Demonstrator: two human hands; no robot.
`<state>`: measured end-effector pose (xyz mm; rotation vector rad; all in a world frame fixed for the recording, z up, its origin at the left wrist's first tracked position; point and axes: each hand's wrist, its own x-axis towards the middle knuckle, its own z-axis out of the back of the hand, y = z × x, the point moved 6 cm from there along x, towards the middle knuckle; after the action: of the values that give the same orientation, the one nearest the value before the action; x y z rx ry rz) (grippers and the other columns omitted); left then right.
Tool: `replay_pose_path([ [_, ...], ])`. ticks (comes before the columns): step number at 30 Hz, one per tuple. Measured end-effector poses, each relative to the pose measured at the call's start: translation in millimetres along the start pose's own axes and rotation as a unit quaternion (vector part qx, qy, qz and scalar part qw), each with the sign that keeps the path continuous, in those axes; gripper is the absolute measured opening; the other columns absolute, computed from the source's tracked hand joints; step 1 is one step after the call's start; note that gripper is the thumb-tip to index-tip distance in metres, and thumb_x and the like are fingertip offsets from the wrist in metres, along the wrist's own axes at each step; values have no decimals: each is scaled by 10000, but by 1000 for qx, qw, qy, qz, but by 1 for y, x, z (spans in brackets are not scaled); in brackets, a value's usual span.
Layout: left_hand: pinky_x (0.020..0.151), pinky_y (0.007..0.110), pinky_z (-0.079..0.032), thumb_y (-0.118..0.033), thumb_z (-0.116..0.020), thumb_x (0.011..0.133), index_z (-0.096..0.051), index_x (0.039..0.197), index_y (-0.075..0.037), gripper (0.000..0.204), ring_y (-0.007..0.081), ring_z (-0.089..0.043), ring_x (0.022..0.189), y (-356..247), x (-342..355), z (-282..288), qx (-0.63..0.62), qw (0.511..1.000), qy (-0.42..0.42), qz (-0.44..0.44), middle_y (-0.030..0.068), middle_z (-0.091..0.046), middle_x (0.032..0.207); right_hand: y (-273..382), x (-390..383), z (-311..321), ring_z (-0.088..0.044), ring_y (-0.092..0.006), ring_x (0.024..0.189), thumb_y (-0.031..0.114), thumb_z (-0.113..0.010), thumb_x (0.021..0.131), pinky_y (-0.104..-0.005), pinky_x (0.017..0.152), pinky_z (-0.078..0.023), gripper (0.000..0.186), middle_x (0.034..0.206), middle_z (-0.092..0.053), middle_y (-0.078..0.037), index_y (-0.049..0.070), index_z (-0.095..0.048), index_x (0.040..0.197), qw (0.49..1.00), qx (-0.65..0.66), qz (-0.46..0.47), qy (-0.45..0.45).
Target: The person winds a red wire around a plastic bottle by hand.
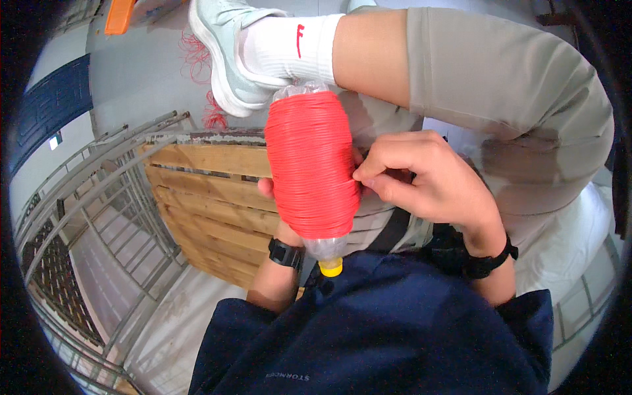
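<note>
Red cord [311,164] wraps a clear plastic bottle [321,248] in close, level turns; the bottle is at the centre of the view, above the wearer's lap, its yellow cap [331,266] at six o'clock and its base at twelve. The left hand [265,188] grasps the bottle from behind, apparently to bear its weight and keep the wound face turned up. The right hand [421,174], at three o'clock, has thumb and forefinger pinched together against the side of the winding; with the bottle propped by the other hand, it seems free for fine work there.

A bent leg in grey shorts [487,66] crosses from two o'clock to a pale sneaker [227,66] at eleven, perhaps placed to steady the base, though whether they touch cannot be told. Loose red strands [214,112] lie on the floor at ten o'clock; a slatted wooden bench [210,204] stands at nine.

Most of the left hand is hidden by the bottle. Whether a cord end sits in the right-hand pinch is too small to tell. An orange object [119,16] is cut off at eleven.
</note>
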<state>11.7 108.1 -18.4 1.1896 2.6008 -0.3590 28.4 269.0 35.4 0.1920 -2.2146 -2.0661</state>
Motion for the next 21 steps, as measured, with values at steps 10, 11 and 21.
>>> replay_pose_path([
  [10,1007,491,-470,-800,-688,609,-350,1448,-28,1189,358,-522,1186,-2,3,2,20,1000,-17,-16,200,-492,1363,2,-1,3,-634,-304,760,25,-625,839,-364,665,-489,46,805,-629,-138,5,-600,872,1000,-16,4,-3],
  [11,1010,493,-469,-796,-690,613,-351,1449,-28,1185,358,-522,1189,-1,2,1,26,999,-20,-20,199,-491,1366,2,-1,3,-634,-304,760,25,-625,839,-364,665,-489,46,805,-629,-138,5,-600,872,1000,-17,5,-4],
  [21,1025,486,-465,-733,-744,627,-354,1454,-49,1142,345,-518,1200,-14,-10,3,315,918,-219,-105,151,-493,1380,1,-4,3,-650,-272,785,-1,-675,812,-337,688,-509,93,843,-642,-114,10,-668,904,999,22,34,-12],
])
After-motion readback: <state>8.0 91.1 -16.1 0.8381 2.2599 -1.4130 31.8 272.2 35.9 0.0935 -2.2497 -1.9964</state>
